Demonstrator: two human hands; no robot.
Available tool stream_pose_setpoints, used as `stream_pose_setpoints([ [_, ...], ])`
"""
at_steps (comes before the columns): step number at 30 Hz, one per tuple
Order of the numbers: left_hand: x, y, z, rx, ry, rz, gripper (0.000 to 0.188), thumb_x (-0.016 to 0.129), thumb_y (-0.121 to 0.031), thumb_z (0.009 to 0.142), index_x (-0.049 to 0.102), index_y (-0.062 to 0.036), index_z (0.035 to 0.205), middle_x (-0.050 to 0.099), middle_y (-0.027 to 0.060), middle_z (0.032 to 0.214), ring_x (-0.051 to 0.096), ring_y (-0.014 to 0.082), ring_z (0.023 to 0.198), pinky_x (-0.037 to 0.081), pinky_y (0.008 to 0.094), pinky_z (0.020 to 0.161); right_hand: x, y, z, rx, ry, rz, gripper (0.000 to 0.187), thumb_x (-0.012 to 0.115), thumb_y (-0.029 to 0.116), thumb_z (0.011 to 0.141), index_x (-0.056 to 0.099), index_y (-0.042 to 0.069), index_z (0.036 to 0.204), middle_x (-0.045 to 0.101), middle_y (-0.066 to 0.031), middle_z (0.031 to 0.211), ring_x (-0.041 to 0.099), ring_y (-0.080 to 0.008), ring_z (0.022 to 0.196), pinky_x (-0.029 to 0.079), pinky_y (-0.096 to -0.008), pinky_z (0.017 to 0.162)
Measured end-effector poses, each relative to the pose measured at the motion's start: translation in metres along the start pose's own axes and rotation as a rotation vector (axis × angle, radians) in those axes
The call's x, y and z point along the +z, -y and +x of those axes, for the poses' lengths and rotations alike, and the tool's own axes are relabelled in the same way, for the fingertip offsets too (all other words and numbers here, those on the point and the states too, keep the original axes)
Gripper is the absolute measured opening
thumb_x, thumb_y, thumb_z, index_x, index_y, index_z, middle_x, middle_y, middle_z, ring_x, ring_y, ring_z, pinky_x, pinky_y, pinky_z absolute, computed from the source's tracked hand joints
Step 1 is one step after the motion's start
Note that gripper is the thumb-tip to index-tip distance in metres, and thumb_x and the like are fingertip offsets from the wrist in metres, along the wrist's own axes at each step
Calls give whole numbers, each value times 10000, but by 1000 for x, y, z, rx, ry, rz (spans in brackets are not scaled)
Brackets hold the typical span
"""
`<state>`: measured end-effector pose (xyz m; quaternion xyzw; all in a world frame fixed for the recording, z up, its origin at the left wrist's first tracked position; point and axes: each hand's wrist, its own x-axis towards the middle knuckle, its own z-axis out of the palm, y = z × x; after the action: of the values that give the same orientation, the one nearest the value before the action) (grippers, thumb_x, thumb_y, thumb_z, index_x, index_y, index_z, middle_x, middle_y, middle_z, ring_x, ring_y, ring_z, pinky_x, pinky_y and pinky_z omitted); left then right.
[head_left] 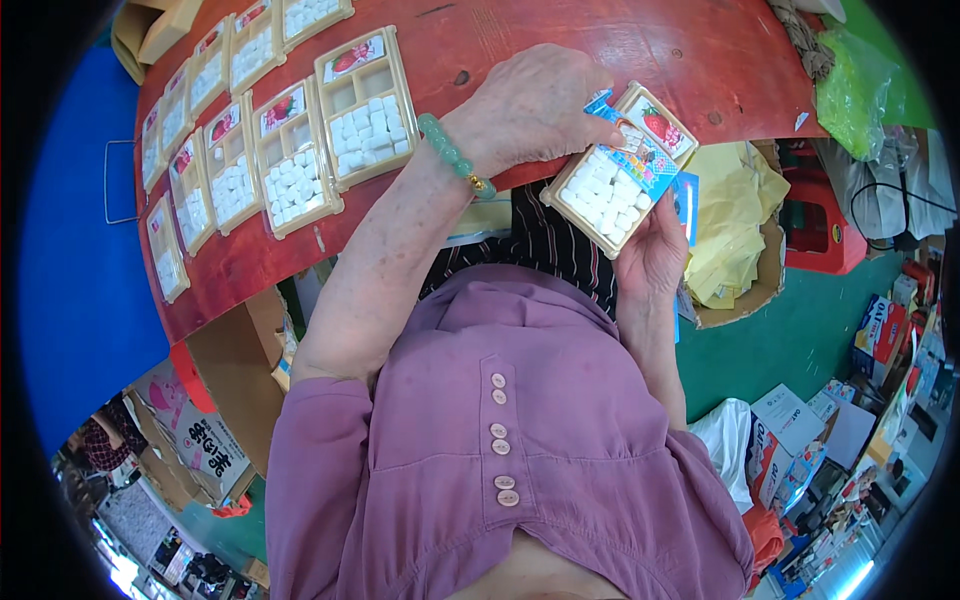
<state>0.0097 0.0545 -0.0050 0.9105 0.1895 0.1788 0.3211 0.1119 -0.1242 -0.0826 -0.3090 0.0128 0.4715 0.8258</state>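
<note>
My right hand (655, 248) holds up a beige plastic tray (552, 203) from beneath its near right edge. Small white block-like pieces (597, 198) fill its large compartment, and a strawberry-picture card (660, 124) lies at its far end. My left hand (545, 105), wearing a green bead bracelet (447, 157), reaches across and pinches a small blue printed packet (650, 165) over the tray's middle. The packet covers part of the white pieces and the tray's inner dividers. Left-hand fingertips partly hide its upper end.
Several similar trays (366, 110) stand in rows on the red table (440, 60) at the left. Beside the held tray is an open carton of yellow paper pieces (735, 220), with a red plastic stool (826, 235) beyond. Clear-green plastic bags (850, 95) lie at the far right.
</note>
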Motion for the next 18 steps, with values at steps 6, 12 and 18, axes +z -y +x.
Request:
stream_pose_setpoints([
  [6, 0, 0, -2, -25, -4, -17, 436, 707, -352, 704, 511, 29, 627, 421, 194, 552, 419, 320, 502, 329, 409, 510, -6, 1, 3, 26, 48, 60, 433, 487, 167, 931, 375, -44, 1292, 477, -195, 1294, 466, -293, 1210, 382, -454, 1030],
  [12, -10, -9, -8, -79, 36, -48, 445, 721, -380, 713, 545, 24, 651, 473, 167, 552, 450, 248, 495, 360, 365, 511, 6, 4, -4, 14, 126, 119, 411, 533, 66, 885, 404, -23, 1266, 523, -161, 1232, 510, -260, 1156, 405, -422, 1006],
  [18, -6, -13, -26, -379, 181, -769, 220, 748, -187, 754, 618, -11, 778, 637, 17, 772, 551, 75, 644, 456, 240, 591, -6, 8, -8, 13, 246, 112, 498, 523, 169, 898, 346, -14, 1325, 456, -197, 1314, 469, -325, 1199, 376, -486, 1019],
])
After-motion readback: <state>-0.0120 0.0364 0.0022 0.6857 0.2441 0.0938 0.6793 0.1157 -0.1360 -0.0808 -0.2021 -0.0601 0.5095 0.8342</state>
